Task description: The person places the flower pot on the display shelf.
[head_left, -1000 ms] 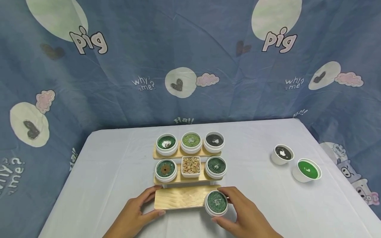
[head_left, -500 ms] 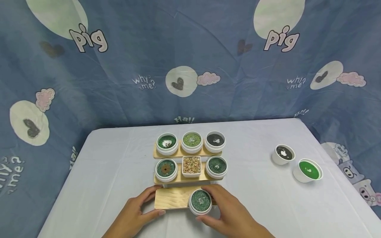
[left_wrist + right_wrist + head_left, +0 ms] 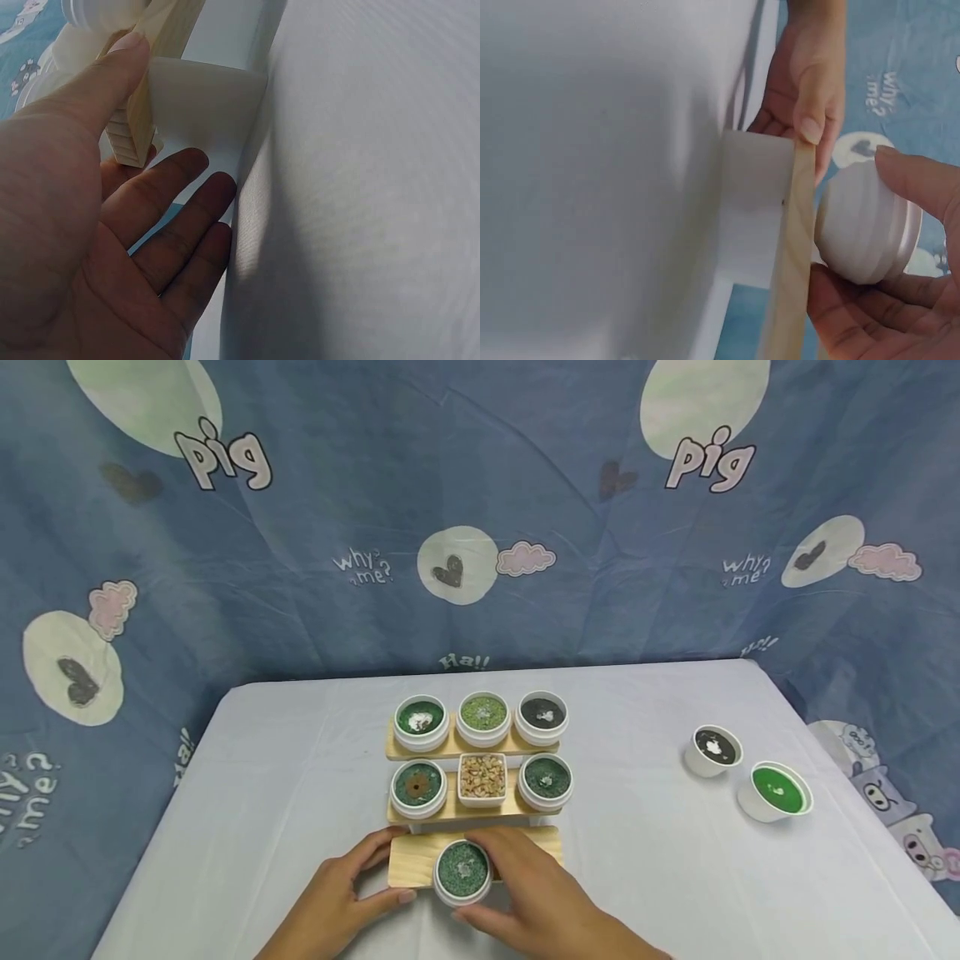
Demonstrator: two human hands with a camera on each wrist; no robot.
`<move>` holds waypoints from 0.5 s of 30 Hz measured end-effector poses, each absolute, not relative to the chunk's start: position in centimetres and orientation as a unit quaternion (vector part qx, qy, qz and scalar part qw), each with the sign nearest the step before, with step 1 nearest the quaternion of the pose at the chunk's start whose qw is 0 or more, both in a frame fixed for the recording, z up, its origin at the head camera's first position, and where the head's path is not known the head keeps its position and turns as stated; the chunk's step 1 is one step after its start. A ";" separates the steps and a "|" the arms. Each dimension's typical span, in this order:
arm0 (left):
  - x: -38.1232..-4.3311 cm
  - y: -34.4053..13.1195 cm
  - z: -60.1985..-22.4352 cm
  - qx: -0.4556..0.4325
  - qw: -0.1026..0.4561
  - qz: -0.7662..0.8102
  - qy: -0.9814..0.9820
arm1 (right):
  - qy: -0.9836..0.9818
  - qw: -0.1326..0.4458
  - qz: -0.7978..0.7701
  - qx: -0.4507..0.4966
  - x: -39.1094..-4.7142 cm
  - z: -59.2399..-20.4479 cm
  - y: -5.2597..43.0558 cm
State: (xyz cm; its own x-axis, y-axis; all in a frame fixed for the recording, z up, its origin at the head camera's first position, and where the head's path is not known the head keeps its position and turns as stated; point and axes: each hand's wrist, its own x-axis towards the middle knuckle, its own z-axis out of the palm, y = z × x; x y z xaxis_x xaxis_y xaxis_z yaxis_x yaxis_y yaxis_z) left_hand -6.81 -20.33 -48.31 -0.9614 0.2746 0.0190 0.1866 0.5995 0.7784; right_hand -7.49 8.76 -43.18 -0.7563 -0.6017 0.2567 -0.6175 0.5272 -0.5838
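My left hand pinches the left end of the lowest wooden shelf of a three-step rack. In the left wrist view, the thumb lies on the shelf's edge, an index finger is partly hidden behind it, and the other fingers are spread below. Between thumb and fingers, my right hand holds a small white round cup with speckled dark green filling. The cup is upright over the front of this shelf, left of its middle. The right wrist view shows the cup's base close against the board; touching or not, I cannot tell.
The middle shelf bears two round green-filled cups and a square cup of brown bits. Three round cups stand on the top shelf. A black-filled cup and a bright green cup stand at the right on the white tablecloth.
My right hand has carried the speckled green cup leftward along the lowest shelf, from its right end to left of the middle. The left hand keeps its hold on the shelf.
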 end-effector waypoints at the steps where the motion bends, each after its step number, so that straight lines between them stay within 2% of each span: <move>1: -6.8 -20.4 -48.3 0.127 0.053 0.429 0.893 | -0.874 0.004 0.342 0.344 -7.5 -43.2 8.5; 7: -6.8 -20.5 -48.4 0.129 0.055 0.433 0.891 | -0.872 -0.011 0.360 0.332 -8.0 -43.0 6.8; 15: -6.9 -20.6 -48.5 0.147 0.032 0.439 0.886 | -0.870 0.016 0.363 0.334 -8.2 -43.4 5.3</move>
